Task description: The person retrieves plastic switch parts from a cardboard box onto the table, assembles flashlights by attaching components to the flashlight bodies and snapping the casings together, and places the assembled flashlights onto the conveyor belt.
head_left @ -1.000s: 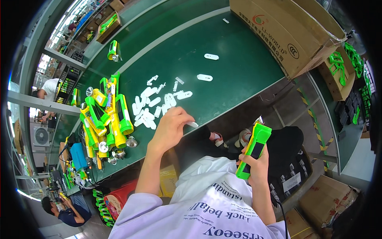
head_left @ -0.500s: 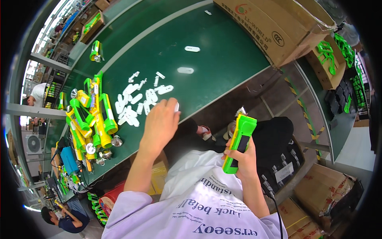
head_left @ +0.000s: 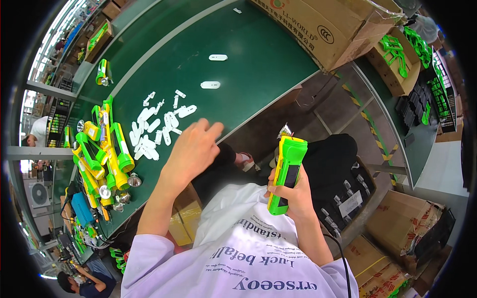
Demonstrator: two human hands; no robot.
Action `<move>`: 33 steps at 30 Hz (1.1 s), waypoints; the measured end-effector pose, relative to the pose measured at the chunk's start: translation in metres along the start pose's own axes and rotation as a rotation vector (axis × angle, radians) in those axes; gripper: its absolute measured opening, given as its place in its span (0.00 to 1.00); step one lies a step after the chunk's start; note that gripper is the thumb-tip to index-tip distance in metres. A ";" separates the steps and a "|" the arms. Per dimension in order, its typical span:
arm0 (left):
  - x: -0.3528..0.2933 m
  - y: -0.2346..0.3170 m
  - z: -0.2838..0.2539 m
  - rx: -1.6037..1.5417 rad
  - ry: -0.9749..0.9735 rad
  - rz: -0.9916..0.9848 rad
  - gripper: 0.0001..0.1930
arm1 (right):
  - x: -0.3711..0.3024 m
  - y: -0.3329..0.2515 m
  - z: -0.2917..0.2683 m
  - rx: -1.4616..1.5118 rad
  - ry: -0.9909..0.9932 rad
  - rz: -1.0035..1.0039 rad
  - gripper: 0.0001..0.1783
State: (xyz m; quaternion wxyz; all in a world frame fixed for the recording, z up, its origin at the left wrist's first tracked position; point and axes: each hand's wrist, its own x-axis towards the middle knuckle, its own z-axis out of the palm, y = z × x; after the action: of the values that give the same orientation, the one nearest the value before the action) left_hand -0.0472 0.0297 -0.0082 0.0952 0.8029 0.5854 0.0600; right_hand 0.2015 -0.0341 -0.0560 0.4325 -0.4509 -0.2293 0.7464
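Observation:
My right hand [head_left: 294, 193] is wrapped round a green and yellow flashlight [head_left: 289, 166], held upright in front of my lap. A dark panel runs along its body, and a shiny silvery reflector [head_left: 284, 131] sticks out loose at its top end. My left hand [head_left: 193, 149] hovers by the near edge of the green table, fingers curled together and pointing right; whatever they hold is hidden. Beyond it lies a scattered group of small white plastic pieces [head_left: 171, 120]. Two white oval pieces, one of them a white oval cover [head_left: 210, 85], lie farther off.
Left of the white pieces is a pile of yellow and green flashlights [head_left: 112, 159], several with loose reflectors. A large cardboard box [head_left: 308, 30] stands at the far right of the table [head_left: 258, 74]. Another open box [head_left: 397, 64] holds green parts. A co-worker [head_left: 89, 280] sits at lower left.
My view has shifted, so the table's things appear farther left. A white piece showing at my left fingertips is now out of sight. The flashlight stays in my right hand.

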 end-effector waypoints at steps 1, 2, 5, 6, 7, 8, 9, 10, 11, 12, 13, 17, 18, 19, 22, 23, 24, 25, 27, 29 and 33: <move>0.000 0.005 0.000 -0.181 0.036 0.085 0.18 | 0.000 0.000 -0.001 0.007 -0.016 0.009 0.34; -0.002 0.015 0.003 -0.432 0.077 0.067 0.17 | 0.000 0.000 -0.001 0.014 -0.036 0.019 0.35; -0.011 0.046 0.012 -1.008 0.021 0.077 0.18 | 0.001 0.000 -0.001 0.035 -0.059 0.038 0.37; -0.015 0.053 0.017 -1.143 -0.022 0.031 0.18 | 0.000 -0.001 0.001 0.032 -0.058 0.041 0.37; -0.017 0.059 0.021 -1.279 -0.065 -0.016 0.19 | -0.001 -0.003 0.003 0.014 -0.066 0.034 0.37; -0.017 0.064 0.027 -1.328 -0.093 -0.037 0.20 | -0.001 -0.005 0.004 -0.005 -0.071 0.026 0.38; -0.016 0.067 0.029 -1.332 -0.093 -0.037 0.20 | -0.002 -0.006 0.005 -0.008 -0.069 0.027 0.38; -0.015 0.070 0.030 -1.306 -0.094 -0.038 0.20 | -0.002 -0.006 0.006 -0.009 -0.065 0.032 0.39; -0.014 0.072 0.031 -1.280 -0.097 -0.037 0.20 | -0.002 -0.007 0.006 -0.009 -0.060 0.037 0.39; -0.014 0.073 0.031 -1.254 -0.081 -0.037 0.19 | -0.002 -0.007 0.005 -0.011 -0.058 0.038 0.39; -0.015 0.074 0.033 -1.256 -0.080 -0.037 0.19 | -0.002 -0.007 0.005 -0.031 -0.053 0.029 0.39; -0.016 0.072 0.033 -1.317 -0.101 -0.094 0.18 | -0.002 -0.004 0.006 -0.104 -0.031 -0.008 0.39; -0.016 0.072 0.032 -1.362 -0.106 -0.112 0.18 | -0.002 -0.004 0.007 -0.103 -0.031 -0.008 0.39; -0.016 0.072 0.031 -1.361 -0.107 -0.112 0.18 | -0.001 -0.003 0.009 -0.093 -0.043 -0.019 0.39; -0.016 0.075 0.029 -1.220 -0.076 -0.064 0.18 | -0.001 -0.002 0.009 -0.086 -0.050 -0.026 0.39; -0.017 0.076 0.029 -1.185 -0.079 -0.064 0.19 | -0.001 -0.002 0.009 -0.086 -0.044 -0.023 0.38; -0.017 0.077 0.029 -1.150 -0.081 -0.065 0.20 | -0.001 -0.002 0.010 -0.086 -0.045 -0.023 0.38; -0.017 0.077 0.029 -1.151 -0.081 -0.066 0.20 | -0.001 -0.002 0.011 -0.067 -0.039 -0.032 0.38; -0.019 0.079 0.029 -1.090 -0.066 -0.066 0.23 | -0.001 0.001 0.010 -0.048 -0.030 -0.041 0.38; -0.021 0.091 0.027 -1.094 -0.011 -0.138 0.22 | 0.001 0.007 0.006 -0.156 -0.040 -0.104 0.37; -0.029 0.093 0.038 -0.822 0.186 -0.011 0.16 | -0.001 -0.001 0.009 -0.123 -0.060 -0.085 0.37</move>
State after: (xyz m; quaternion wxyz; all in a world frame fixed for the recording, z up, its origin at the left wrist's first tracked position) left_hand 0.0379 -0.0290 -0.0240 0.3549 0.6861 0.5230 0.3602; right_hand 0.1939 -0.0341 -0.0503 0.4281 -0.4437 -0.3064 0.7252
